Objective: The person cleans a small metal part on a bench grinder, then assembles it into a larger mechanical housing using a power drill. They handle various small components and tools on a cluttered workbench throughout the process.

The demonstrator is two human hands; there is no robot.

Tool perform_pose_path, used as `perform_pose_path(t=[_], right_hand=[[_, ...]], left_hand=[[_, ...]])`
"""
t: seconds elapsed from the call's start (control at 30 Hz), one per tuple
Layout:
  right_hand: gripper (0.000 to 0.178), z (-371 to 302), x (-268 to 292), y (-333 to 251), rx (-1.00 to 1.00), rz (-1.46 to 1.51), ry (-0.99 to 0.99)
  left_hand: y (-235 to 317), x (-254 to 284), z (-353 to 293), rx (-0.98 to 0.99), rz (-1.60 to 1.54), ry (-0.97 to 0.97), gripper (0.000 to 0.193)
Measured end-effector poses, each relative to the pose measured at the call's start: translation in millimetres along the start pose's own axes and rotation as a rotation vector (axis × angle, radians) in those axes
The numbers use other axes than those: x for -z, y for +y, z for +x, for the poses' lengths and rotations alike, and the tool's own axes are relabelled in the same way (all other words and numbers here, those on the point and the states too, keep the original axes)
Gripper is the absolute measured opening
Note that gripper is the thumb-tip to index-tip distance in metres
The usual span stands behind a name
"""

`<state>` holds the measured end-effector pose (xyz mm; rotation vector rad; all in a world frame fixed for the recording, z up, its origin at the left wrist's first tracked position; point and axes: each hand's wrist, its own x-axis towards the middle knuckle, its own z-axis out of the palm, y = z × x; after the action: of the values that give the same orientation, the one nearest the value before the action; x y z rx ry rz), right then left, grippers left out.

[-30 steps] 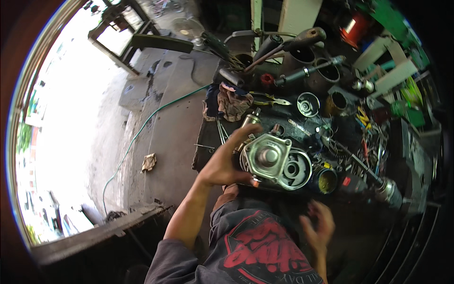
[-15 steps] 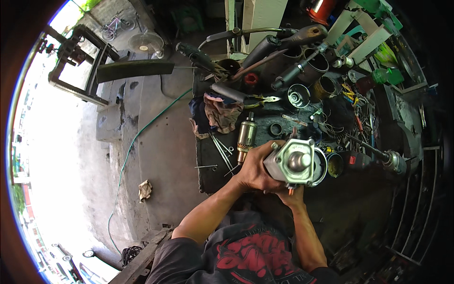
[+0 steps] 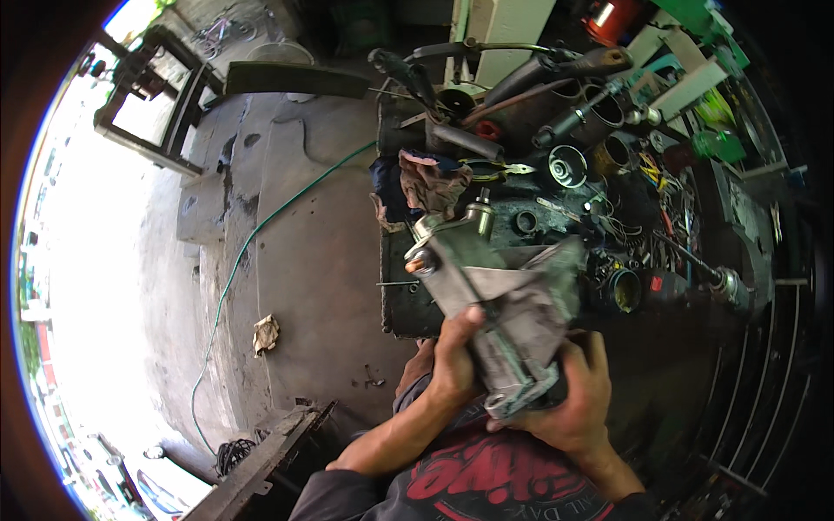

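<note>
Close to my body, over the bench's front edge, I hold a grey metal starter motor housing (image 3: 508, 317). My left hand (image 3: 456, 352) grips its left side, thumb lying along the casing. Around the lower right end is my right hand (image 3: 580, 395), with its fingers curled and partly hidden. The flared far end of the housing is smeared by motion. Just beyond it stands the shaft end of an armature (image 3: 480, 214), the rest of which the housing covers. A dark metal ring (image 3: 526, 223) lies to the right of the armature.
A crumpled rag (image 3: 434, 182) and yellow-handled pliers (image 3: 504, 169) lie on the bench. Behind them are a round metal cup (image 3: 568, 166) and several tins. A long-shafted part (image 3: 695, 262) is at the right. A green hose (image 3: 261, 227) crosses the floor at left.
Both hands have turned the housing from end-on to side-on and brought it nearer my body. My right hand has moved to its lower right end. The whole view has shifted slightly.
</note>
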<state>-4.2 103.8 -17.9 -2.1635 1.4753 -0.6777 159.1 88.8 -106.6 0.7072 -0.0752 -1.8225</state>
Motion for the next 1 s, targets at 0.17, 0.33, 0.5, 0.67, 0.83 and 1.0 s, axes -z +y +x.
perform_pose_path(t=[0.17, 0.33, 0.5, 0.67, 0.83, 1.0], right_hand=[[0.105, -6.6, -10.9, -17.7, -0.020, -0.057, -0.168], [0.094, -18.7, -14.1, -19.8, 0.135, -0.021, -0.204], [0.080, -11.9, -22.2, -14.8, 0.121, 0.094, -0.413], [0.030, 50.5, -28.7, 12.4, 0.015, 0.353, -0.386], [0.020, 134.0, -135.0, 53.1, 0.190, 0.091, -0.516], [0.011, 140.6, -232.8, 78.1, 0.342, -0.211, -0.680]], left_hand=[[5.1, 25.0, -24.5, 0.041, -0.234, 0.035, 0.079], [4.1, 45.1, -48.5, 0.121, -0.297, 0.110, 0.074], [-6.0, 83.7, -62.6, 0.228, -0.573, 0.168, 0.069], [-21.4, 121.1, -70.2, 0.221, -0.772, 0.173, 0.071], [-19.4, 136.3, -78.5, 0.148, -0.845, 0.102, 0.067], [-12.9, 140.7, -78.4, 0.139, -1.022, -0.013, 0.067]])
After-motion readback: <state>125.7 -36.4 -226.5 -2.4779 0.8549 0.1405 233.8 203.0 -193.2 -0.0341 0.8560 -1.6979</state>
